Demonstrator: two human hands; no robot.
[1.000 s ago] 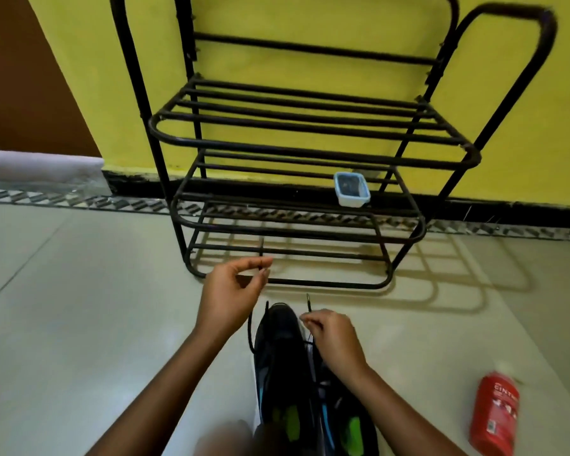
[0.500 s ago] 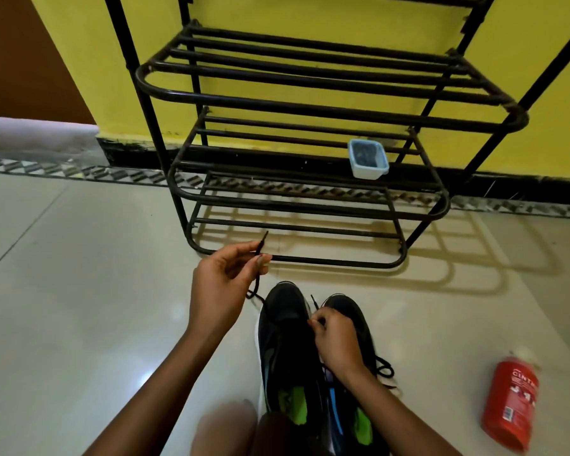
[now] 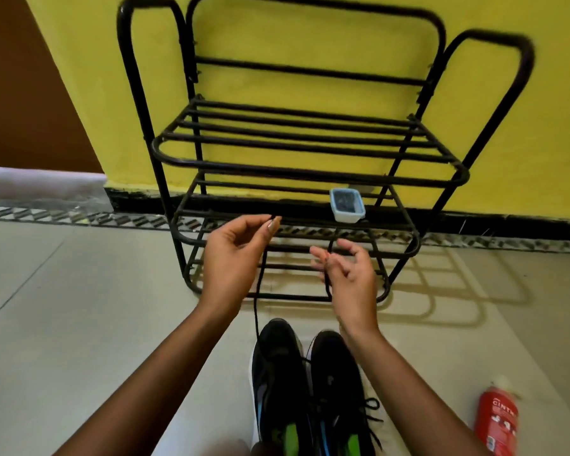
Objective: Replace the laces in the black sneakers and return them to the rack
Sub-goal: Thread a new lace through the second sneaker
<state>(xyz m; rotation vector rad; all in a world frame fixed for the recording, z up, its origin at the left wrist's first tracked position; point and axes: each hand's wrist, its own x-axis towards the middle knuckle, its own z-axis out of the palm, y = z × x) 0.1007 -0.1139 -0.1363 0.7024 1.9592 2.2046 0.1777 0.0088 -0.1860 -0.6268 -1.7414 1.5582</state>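
Two black sneakers stand side by side on the floor in front of me, toes toward the rack: the left sneaker and the right sneaker. A black lace runs up from the left sneaker. My left hand pinches one lace end between thumb and forefinger, raised high. My right hand holds the other end of the lace, fingers loosely curled round it. The black metal shoe rack stands against the yellow wall.
A small blue-rimmed plastic container sits on the rack's middle shelf. A red bottle lies on the tiled floor at the lower right. A loose lace end shows on the right sneaker's outer side.
Both hands have risen away from the sneakers, pulling the lace ends up and taut. The view has tilted upward, showing more of the rack.
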